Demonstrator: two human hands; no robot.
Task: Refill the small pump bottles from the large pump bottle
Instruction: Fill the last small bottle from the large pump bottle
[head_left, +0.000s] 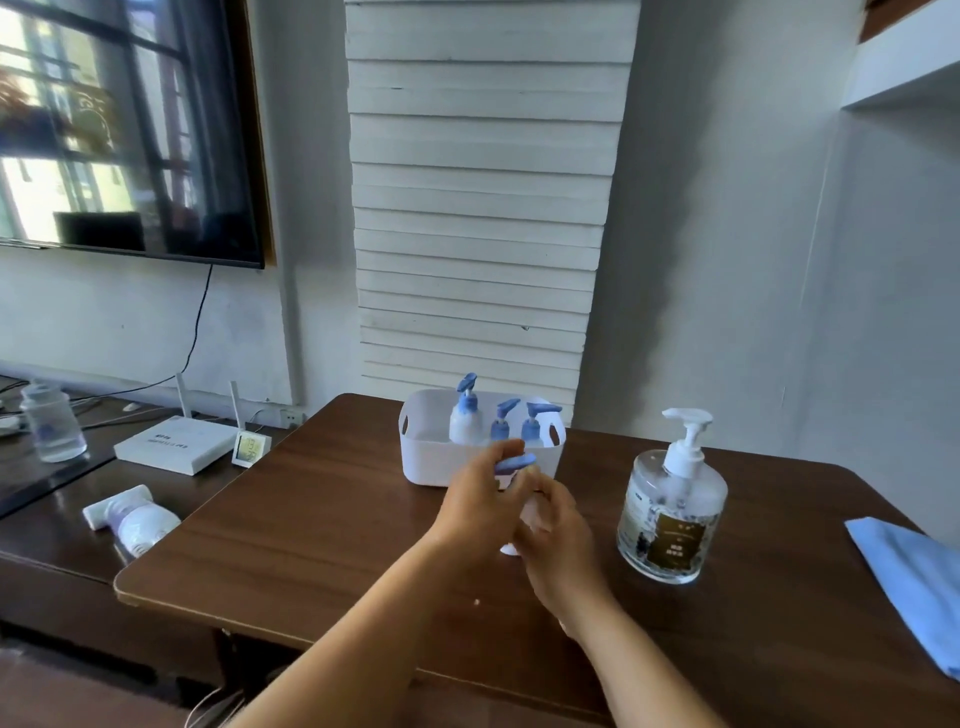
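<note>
A small white pump bottle (530, 512) with a blue pump head (514, 462) stands on the brown table (311, 545), mostly hidden by my hands. My right hand (558, 535) wraps its body. My left hand (480, 499) has its fingers at the blue pump head. Three more small blue-topped bottles (465, 423) stand in a white basket (431, 457) just behind. The large clear pump bottle (672, 514) with a white pump stands to the right, untouched.
A blue cloth (914, 577) lies at the table's right edge. On the lower cabinet to the left are a white tube (132, 519), a white router (174, 444), a small display and a clear jar (52, 421). A screen hangs on the wall.
</note>
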